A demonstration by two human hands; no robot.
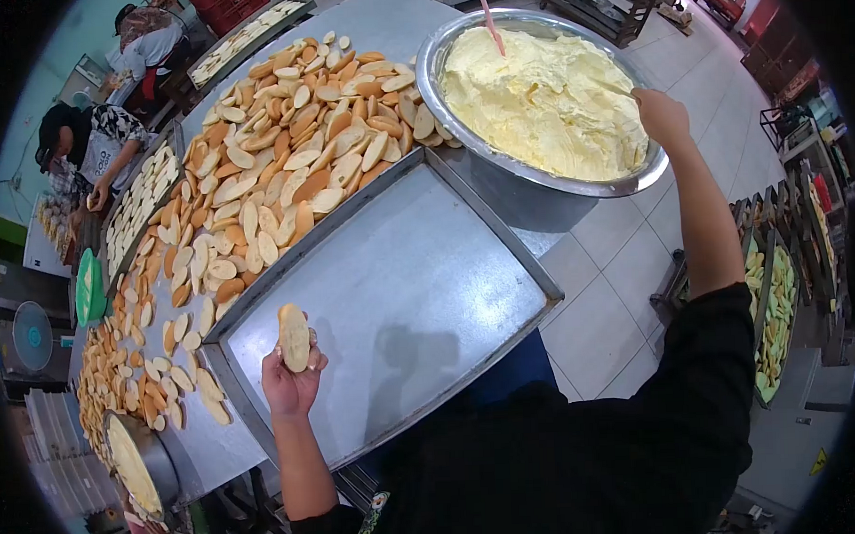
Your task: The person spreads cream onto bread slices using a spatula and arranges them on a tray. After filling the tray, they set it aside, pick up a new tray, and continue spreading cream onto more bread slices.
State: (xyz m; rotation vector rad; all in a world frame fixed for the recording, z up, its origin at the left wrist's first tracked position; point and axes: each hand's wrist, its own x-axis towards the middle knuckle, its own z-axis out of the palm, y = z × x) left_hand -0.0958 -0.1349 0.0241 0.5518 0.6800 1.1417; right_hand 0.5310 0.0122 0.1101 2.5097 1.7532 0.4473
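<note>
Closest in, the left hand (290, 383) is up over the near corner of the big empty metal tray (400, 296), fingers curled around a single slice of bread (294, 337), and that slice stands upright out of the top of the fist, pinched at its lower end with most of its length showing above the fingertips. The slice is a small oval, pale golden with a slightly darker crust at the edge, its face dry and plain. Just beyond and to the left of the tray, a huge heap of the same slices (282, 150) sprawls across the steel table (391, 23), some pale, some toasted orange-brown, trailing down the table's left side. Further out, the right hand (660, 115) is stretched to the far rim of a wide metal basin (538, 183) filled with a pale yellow, whipped-looking spread (544, 98); the hand is closed, seemingly on a thin tool at the edge of the spread, though what it holds is too small to make out. A pink handle (489, 18) sticks up from the back of the spread. At the far left, other people (94, 147) are bent over trays of bread (143, 197).
</note>
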